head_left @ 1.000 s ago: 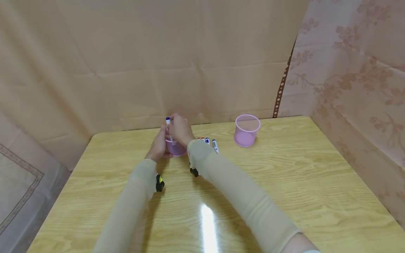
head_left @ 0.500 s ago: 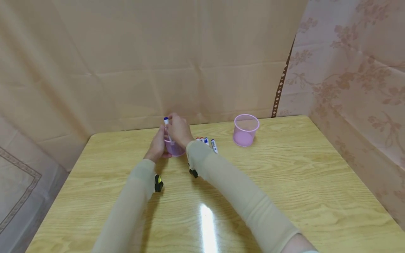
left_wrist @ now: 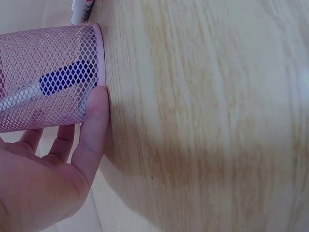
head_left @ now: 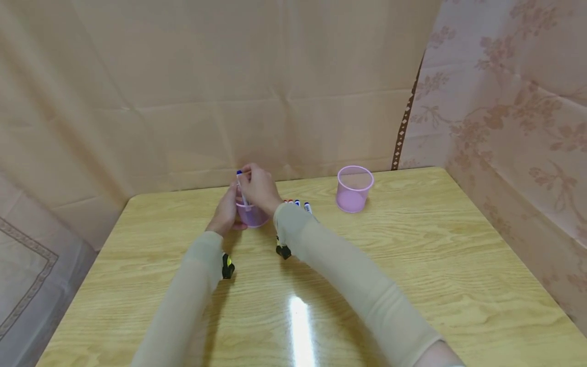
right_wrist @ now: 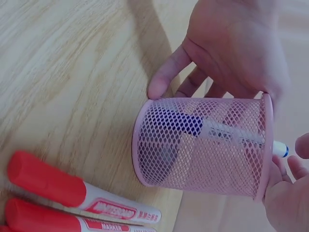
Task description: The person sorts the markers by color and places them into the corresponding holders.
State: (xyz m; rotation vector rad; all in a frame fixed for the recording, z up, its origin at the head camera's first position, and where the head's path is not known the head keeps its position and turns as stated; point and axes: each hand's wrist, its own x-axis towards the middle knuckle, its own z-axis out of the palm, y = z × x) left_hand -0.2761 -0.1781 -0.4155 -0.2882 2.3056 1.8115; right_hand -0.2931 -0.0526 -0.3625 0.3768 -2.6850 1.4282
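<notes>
My left hand (head_left: 224, 211) holds a pink mesh pen holder (head_left: 253, 216) from its left side, upright on the table. In the left wrist view its fingers curl along the mesh wall (left_wrist: 43, 106), one fingertip low by the base. A whiteboard marker (right_wrist: 222, 133) with a blue cap stands in the holder, cap down, its blue-tipped end just above the rim. My right hand (head_left: 262, 191) is over the rim, pinching the marker near that upper end. Only a few right fingers (right_wrist: 285, 193) show in the right wrist view.
Several markers lie just right of the holder, partly behind my right sleeve (head_left: 339, 265): red ones (right_wrist: 46, 179) and blue-capped ones (head_left: 308, 207). A second pink mesh pen holder (head_left: 350, 199) stands farther right. A curtain (head_left: 197, 102) hangs behind the table's back edge.
Both hands stay at the holder. The right wrist has turned slightly, and its sleeve covers more of the loose markers. The whole head view has shifted slightly.
</notes>
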